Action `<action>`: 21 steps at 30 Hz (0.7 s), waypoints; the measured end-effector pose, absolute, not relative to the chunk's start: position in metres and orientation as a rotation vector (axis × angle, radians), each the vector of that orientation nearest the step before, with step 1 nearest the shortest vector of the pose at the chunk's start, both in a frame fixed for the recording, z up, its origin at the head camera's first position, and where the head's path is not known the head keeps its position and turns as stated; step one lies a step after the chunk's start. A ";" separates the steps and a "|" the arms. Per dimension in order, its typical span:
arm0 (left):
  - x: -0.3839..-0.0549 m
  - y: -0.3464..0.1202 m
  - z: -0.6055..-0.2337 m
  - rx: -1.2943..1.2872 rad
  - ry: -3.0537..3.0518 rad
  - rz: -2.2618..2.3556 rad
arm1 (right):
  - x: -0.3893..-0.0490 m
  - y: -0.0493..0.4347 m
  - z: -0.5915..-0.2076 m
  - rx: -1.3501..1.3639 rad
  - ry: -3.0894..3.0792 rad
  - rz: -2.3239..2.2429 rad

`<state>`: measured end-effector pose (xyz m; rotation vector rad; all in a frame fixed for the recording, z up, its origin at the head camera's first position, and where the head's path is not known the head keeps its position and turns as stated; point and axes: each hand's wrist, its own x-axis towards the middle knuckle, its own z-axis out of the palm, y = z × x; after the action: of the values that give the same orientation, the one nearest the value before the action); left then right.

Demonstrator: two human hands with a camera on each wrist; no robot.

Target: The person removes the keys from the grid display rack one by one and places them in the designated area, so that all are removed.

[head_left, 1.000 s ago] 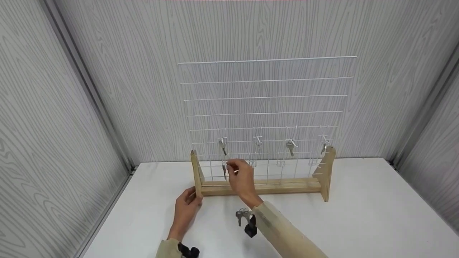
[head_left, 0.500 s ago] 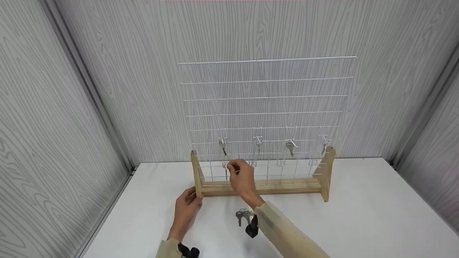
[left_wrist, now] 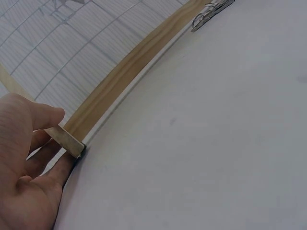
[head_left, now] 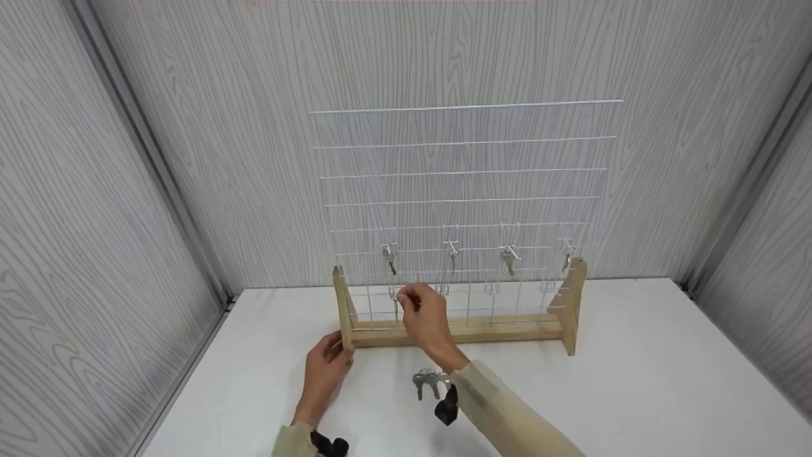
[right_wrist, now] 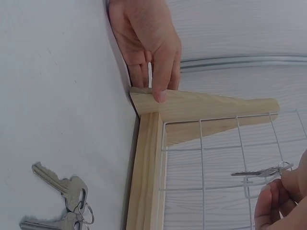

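Note:
A white wire grid rack (head_left: 469,309) stands in a wooden base (head_left: 457,333) with upright wooden ends. My left hand (head_left: 327,371) holds the lower front corner of the left wooden end (left_wrist: 67,140), thumb on one side and fingers on the other. At the lower left hook, my right hand (head_left: 426,317) pinches at the ring of a key (right_wrist: 254,173). In the right wrist view the key's ring lies at the hook's tip, against the thumb; the exact contact is partly hidden. Single keys hang from the upper hooks, such as the leftmost key (head_left: 389,260).
Loose keys (head_left: 426,383) with rings lie on the white table (head_left: 609,406) in front of the base, partly under my right wrist. More lower hooks (head_left: 491,289) stick out from the grid to the right. A grey wood-patterned panel (head_left: 469,51) rises behind.
The key by my right hand has shifted slightly lower and now hangs at the lower left hook. My left hand keeps its place on the wooden end. The head view has shifted a little.

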<state>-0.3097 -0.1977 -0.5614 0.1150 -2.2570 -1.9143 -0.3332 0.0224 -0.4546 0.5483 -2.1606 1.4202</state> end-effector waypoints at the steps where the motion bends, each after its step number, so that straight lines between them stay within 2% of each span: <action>1: -0.310 -0.198 -0.562 0.126 -2.257 -1.913 | -0.333 0.022 -0.455 0.554 -2.162 1.419; 21: -0.309 -0.198 -0.562 0.130 -2.256 -1.926 | -0.316 0.041 -0.439 0.661 -2.209 1.519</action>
<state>-0.3094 -0.1977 -0.5621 0.1304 -2.2555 -1.9255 -0.3164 0.0409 -0.4395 0.6610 -2.2086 1.5187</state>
